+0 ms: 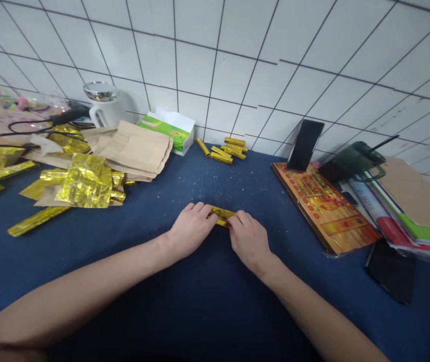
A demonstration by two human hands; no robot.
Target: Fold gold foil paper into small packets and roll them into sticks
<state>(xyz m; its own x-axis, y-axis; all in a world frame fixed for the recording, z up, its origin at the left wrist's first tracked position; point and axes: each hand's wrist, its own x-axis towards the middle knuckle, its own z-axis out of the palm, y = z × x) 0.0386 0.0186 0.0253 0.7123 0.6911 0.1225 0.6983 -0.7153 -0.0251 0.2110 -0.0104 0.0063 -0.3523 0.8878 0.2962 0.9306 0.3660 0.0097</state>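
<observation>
On my feed, the left hand (191, 229) and right hand (248, 239) each grip, fingers closed, one end of a narrow folded gold foil strip (221, 216), mid-way along the navy cloth worktop (132, 261), out from its tiled back edge.

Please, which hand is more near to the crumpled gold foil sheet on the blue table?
Left. The left hand is to the right of the crumpled gold foil sheet, not touching it. The right hand is farther to the right, past the left hand.
</observation>
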